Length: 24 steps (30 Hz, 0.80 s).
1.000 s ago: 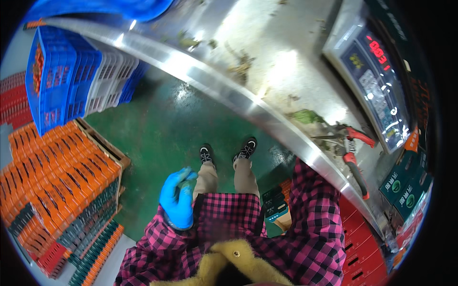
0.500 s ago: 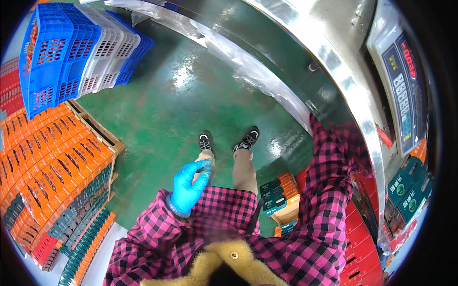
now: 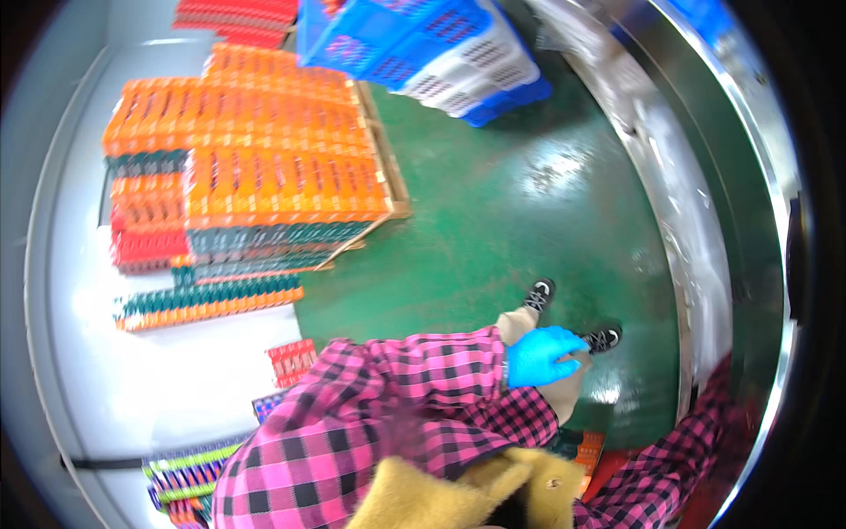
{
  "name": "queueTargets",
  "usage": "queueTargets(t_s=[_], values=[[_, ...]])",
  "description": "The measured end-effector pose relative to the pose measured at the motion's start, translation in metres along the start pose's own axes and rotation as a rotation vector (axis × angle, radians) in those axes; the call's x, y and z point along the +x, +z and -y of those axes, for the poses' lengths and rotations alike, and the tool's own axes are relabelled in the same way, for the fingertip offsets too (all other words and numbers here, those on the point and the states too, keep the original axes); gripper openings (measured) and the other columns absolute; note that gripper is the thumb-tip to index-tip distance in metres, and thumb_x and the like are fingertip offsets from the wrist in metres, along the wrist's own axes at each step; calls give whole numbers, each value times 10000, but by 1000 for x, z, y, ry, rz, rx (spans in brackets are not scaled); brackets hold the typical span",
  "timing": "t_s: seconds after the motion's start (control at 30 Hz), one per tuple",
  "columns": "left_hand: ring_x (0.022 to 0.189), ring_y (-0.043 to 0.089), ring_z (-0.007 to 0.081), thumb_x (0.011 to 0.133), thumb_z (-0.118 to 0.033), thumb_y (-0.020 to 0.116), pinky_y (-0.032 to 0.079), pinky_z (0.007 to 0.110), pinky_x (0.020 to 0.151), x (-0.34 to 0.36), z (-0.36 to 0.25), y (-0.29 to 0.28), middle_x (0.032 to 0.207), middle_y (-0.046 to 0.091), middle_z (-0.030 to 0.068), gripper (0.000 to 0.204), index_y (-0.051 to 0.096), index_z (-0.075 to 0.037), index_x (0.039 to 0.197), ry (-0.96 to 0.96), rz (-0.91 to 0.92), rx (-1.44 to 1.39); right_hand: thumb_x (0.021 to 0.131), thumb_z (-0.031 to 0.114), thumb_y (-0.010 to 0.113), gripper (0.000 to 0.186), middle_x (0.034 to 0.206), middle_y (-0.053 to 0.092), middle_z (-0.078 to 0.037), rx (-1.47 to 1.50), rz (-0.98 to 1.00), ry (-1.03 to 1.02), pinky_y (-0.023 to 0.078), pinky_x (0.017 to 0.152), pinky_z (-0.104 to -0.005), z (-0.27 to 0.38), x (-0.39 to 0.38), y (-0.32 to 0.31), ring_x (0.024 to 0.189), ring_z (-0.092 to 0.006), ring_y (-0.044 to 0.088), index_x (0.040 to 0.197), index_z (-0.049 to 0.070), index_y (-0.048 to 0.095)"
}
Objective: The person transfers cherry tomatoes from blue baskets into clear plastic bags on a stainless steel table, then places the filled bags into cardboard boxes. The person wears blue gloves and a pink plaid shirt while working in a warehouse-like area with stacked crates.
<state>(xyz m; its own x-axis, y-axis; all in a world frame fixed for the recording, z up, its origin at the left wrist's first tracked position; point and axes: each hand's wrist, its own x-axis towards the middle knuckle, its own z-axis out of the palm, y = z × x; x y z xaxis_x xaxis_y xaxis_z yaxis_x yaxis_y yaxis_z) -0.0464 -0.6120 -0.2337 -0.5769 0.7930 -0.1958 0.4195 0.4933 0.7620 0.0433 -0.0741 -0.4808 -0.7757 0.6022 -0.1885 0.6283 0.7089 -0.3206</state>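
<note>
My left hand (image 3: 545, 356), in a blue glove, hangs in front of my body above my legs and shoes. Its fingers are loosely curved, with a gap between thumb and fingertips and nothing visible between them. My right arm, in a pink-and-black checked sleeve (image 3: 674, 458), reaches toward the steel table edge (image 3: 775, 150) on the right. The right hand itself does not show. Closest to the left hand are my beige trouser leg (image 3: 564, 397) and dark shoes (image 3: 604, 339).
Orange boxes (image 3: 282, 181) are stacked on a wooden pallet (image 3: 392, 176) at left. Blue and white plastic crates (image 3: 476, 66) stand beyond. Teal and orange cartons (image 3: 211, 300) line the white floor area (image 3: 220, 379). Clear plastic sheeting (image 3: 687, 212) runs along the table's side.
My view has swung left, so crates and boxes appear farther right and the scale has left the picture. The left hand stays in front of me, its fingers still curved.
</note>
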Motion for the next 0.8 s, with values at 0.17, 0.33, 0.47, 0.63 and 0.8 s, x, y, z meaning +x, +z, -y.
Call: queueTargets(t_s=[0.17, 0.33, 0.47, 0.63, 0.8], values=[[766, 550, 323, 760, -215, 580, 443, 383, 687, 7, 9, 27, 817, 579, 155, 309, 554, -26, 1002, -66, 49, -96, 820, 227, 528, 241, 752, 544, -135, -8, 30, 16, 460, 633, -346, -12, 0, 21, 698, -311, 551, 1006, 74, 521], [829, 553, 316, 712, -214, 562, 457, 403, 706, -3, 21, 46, 889, 581, 135, 313, 580, -84, 996, -24, -31, -216, 820, 229, 531, 240, 730, 542, -138, -22, 5, 23, 463, 614, -347, -14, -18, 4, 676, -317, 553, 999, 71, 517], [740, 587, 273, 775, -219, 587, 469, 362, 661, -23, 28, 49, 866, 597, 136, 304, 568, -51, 1028, -117, 19, -146, 819, 231, 534, 239, 712, 540, -140, -39, -96, 32, 465, 599, -347, 24, -64, -29, 658, -322, 554, 993, 68, 515], [812, 554, 122, 824, -206, 557, 455, 269, 633, -29, 25, 44, 899, 580, 40, 294, 559, -39, 1067, -434, -45, -782, 819, 234, 537, 239, 690, 538, -142, 188, -292, -77, 468, 581, -348, 195, -216, -75, 635, -327, 556, 986, 65, 511], [873, 544, 145, 847, -203, 508, 448, 272, 713, 52, 14, 38, 957, 563, 43, 298, 524, -33, 1091, -1154, -209, -1502, 819, 236, 540, 239, 668, 535, -145, 778, 90, -382, 472, 562, -348, 391, -410, -75, 612, -333, 557, 979, 62, 508]])
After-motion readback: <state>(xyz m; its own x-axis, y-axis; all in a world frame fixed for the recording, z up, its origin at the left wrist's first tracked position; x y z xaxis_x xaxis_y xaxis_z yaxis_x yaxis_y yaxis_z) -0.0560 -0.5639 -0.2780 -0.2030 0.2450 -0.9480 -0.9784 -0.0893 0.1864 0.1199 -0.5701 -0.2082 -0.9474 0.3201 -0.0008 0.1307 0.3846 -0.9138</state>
